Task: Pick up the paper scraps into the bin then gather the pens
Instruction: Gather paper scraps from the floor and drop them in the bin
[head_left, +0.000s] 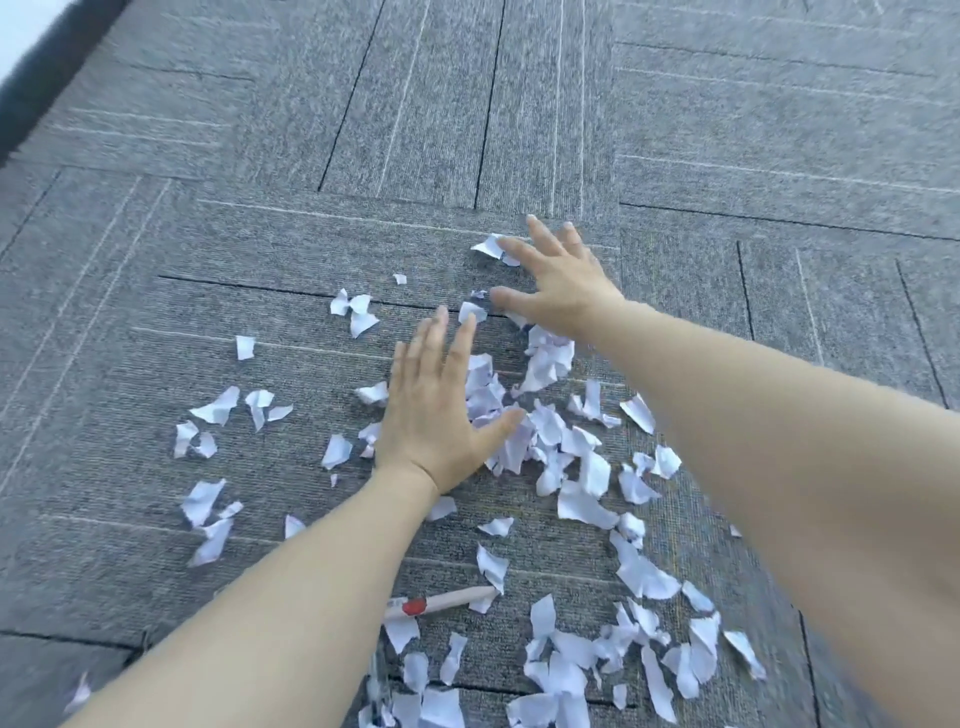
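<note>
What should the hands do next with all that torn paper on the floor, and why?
Probably sweep both hands toward each other to bunch the scraps. The left hand and right hand are spread open and flat over the paper scraps, holding nothing. The pieces lie scattered across the carpet, so bunching them first beats picking one by one. The pen can wait. No bin is in view.

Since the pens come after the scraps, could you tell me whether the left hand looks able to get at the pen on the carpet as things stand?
Probably yes. The pen lies exposed on the carpet beside the left forearm, only its tip touching a paper scrap. The left hand, open, would need to draw back.
</note>
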